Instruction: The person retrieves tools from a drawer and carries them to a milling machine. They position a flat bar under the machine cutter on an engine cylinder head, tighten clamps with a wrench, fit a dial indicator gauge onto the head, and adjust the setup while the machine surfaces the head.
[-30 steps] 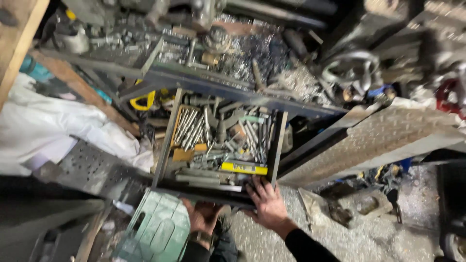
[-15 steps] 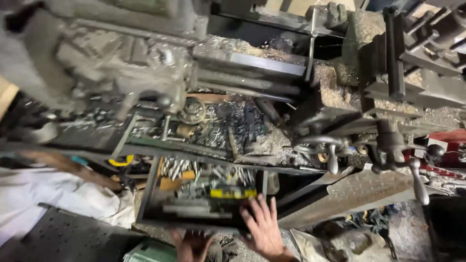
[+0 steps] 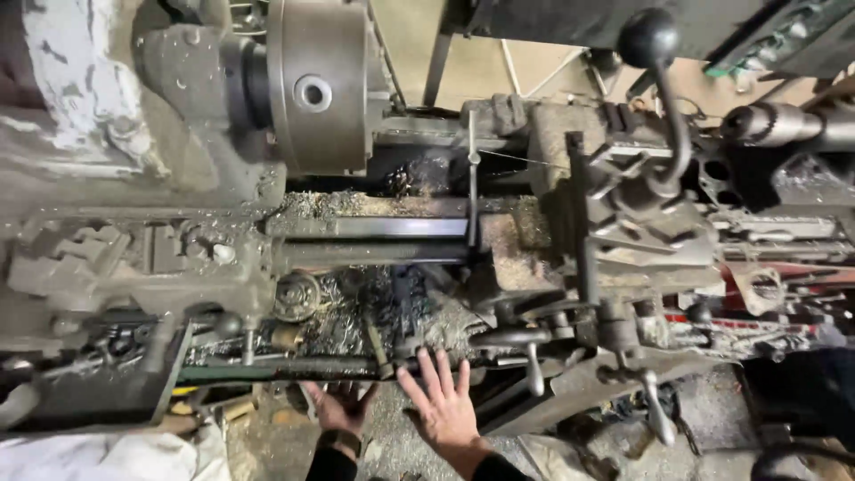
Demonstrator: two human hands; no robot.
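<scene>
Fingers (image 3: 436,372) of the right hand (image 3: 445,410), lower centre of the frame: spread wide, palm flat, gripping nothing; the tips reach the front lip of the swarf tray (image 3: 294,367). Left hand (image 3: 338,408), just left of it: fingers loosely curled under the same lip, partly hidden; whether it holds anything cannot be told.

Item: metal lathe, filling the frame. Chuck (image 3: 316,85) at upper centre-left, carriage with ball-ended lever (image 3: 655,53) at right, bed (image 3: 374,227) between.

Hazards, as judged: tray holds curled metal chips (image 3: 356,312); bare fingers sliding along the lip could be cut. Protruding handles (image 3: 533,367) just right of the right hand could catch knuckles or a sleeve on a sideways move.

Room: open floor (image 3: 392,445) below the hands, toward the bottom edge. White cloth (image 3: 98,454) fills the lower left. Tight everywhere above the lip.
</scene>
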